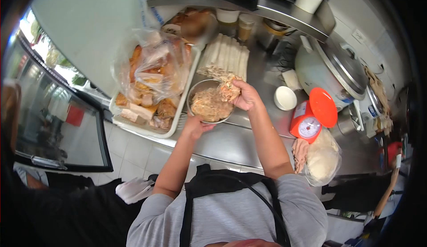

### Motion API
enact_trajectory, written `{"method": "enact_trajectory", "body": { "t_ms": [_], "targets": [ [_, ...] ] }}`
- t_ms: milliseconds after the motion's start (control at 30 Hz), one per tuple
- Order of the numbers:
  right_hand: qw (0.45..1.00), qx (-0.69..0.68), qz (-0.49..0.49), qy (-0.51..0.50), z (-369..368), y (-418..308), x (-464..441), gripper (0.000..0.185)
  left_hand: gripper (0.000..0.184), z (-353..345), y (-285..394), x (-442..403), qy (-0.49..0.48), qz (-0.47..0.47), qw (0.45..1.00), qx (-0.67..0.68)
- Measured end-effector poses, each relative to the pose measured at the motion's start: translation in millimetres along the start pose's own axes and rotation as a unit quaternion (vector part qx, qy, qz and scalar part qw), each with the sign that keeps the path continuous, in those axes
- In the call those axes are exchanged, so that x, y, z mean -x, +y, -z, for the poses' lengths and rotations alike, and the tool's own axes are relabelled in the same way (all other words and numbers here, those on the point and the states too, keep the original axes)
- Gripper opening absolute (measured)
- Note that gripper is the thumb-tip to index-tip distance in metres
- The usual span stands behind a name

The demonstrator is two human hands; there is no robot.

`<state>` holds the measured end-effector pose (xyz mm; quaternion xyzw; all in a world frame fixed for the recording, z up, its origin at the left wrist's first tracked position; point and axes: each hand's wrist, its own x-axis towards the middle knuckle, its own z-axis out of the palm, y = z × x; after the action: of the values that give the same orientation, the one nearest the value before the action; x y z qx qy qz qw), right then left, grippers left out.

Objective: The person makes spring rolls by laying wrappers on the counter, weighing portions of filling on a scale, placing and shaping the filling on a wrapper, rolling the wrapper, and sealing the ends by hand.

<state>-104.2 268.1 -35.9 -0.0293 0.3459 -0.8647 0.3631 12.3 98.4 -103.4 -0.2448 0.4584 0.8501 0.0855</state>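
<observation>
A round metal bowl [192, 95] of shredded, pale brown filling [208, 105], perhaps shredded meat, is tilted a little towards me. My left hand [195, 127] is closed on its near left edge, thumb along the side. Above the bowl's right rim, my right hand [247, 97] grips a clump of the shredded filling [229, 90]. Just beyond, long white strips [227, 53] lie side by side on the steel counter, with more shreds across their near ends. I cannot tell what the strips are made of.
Left of the bowl stands a white tray [165, 133] of roasted meat pieces, partly under a clear plastic bag [155, 64]. To the right are a white cup [285, 98], an orange scale [307, 124], bagged dough [324, 158] and a large lidded pot [327, 69]. Other people stand at both sides.
</observation>
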Motion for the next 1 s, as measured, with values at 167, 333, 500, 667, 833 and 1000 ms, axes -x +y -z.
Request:
{"method": "enact_trajectory", "body": {
  "t_ms": [167, 333, 500, 667, 833, 1000],
  "targets": [
    [0.986, -0.042, 0.112, -0.117, 46, -71, 79, 0.042, 0.055, 19, -7, -14, -0.061, 0.006, 0.998, 0.012],
    [0.932, 0.208, 0.259, 0.146, 94, -153, 189, 0.034, 0.064, 19, -6, -15, -0.028, 0.002, 0.999, 0.035],
    [0.725, 0.571, 0.132, 0.362, 130, -192, 234, 0.026, 0.053, 25, -10, -20, -0.013, -0.001, 0.999, 0.033],
    [0.609, 0.659, 0.119, 0.424, 164, -195, 230, 0.024, 0.046, 33, -11, -29, 0.003, 0.012, 0.999, 0.043],
    [0.516, 0.724, 0.133, 0.437, 168, -186, 228, 0.024, 0.041, 35, -11, -32, 0.016, -0.001, 0.999, 0.036],
    [0.52, 0.722, 0.154, 0.43, 165, -184, 231, 0.022, 0.036, 33, -8, -29, 0.015, 0.012, 0.999, 0.027]
  ]
}}
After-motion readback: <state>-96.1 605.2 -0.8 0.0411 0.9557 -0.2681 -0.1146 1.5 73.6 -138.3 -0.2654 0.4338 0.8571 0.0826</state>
